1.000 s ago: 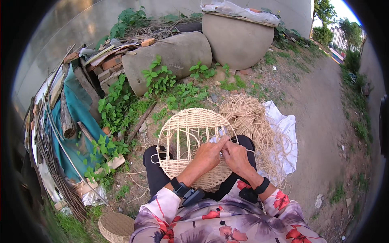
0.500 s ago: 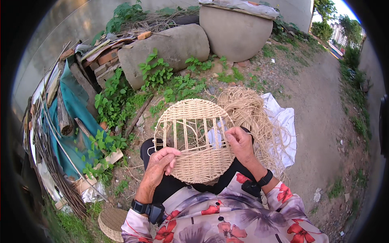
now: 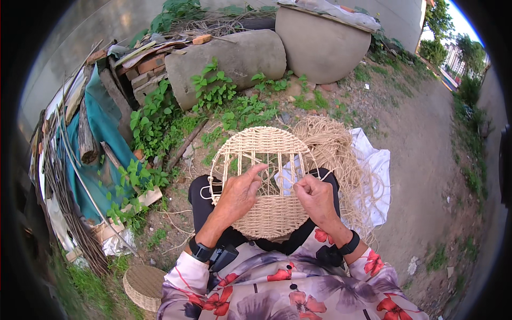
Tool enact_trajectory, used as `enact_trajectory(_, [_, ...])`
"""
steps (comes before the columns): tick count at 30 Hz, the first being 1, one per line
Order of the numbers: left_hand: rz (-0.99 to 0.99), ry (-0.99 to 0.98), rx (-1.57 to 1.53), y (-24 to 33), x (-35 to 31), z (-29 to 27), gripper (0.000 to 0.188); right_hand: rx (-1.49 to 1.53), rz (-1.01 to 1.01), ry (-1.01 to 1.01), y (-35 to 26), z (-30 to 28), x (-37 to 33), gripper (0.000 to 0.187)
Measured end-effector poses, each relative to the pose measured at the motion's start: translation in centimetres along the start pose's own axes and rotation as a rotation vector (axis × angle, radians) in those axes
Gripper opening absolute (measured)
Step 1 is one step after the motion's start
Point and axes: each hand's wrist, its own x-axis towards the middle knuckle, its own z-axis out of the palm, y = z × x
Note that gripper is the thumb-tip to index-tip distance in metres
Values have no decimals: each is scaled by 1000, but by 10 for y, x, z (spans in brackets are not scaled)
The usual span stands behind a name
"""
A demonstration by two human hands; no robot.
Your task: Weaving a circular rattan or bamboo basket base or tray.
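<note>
A round panel of woven straw-coloured cord [image 3: 266,218] rests across my lap. Its top and bottom bands are tightly woven, while upright strands cross the gap between them. My left hand [image 3: 241,194] lies over the left part of that gap, index finger stretched up and right, the other fingers bent and partly hidden. Close to the panel's right side, my right hand [image 3: 316,198] is closed in a pinch with its knuckles up; whatever is between the fingertips is hidden. A loose cord loop sticks out past the panel's left edge.
A heap of loose cord [image 3: 328,141] lies on a white cloth [image 3: 373,165] beyond my right knee. At lower left stands a round woven piece [image 3: 145,287]. Farther off are a concrete cylinder [image 3: 229,66], a large clay-coloured vat [image 3: 322,48], teal sheeting [image 3: 109,138] and bundled sticks [image 3: 58,197].
My left hand has moved right and up from the panel's left edge to over its open middle, its index finger extending. My right hand has shifted slightly down and stays pinched.
</note>
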Motion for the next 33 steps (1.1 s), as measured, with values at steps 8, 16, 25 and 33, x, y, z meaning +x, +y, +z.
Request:
enact_trajectory(8, [449,-84,500,-34,28,31,34,-57,-111,-240,16,39,20,9])
enact_trajectory(16, [-108,73,-716,-25,-25,-67,26,58,-141,-84,-17,17,27,9])
enact_trajectory(25, [-148,71,-371,9,-27,-62,46,264,-230,-179,-29,55,10,11])
enact_trajectory(33, [-94,-130,70,-22,13,-35,42,10,-152,-183,-16,70,27,10])
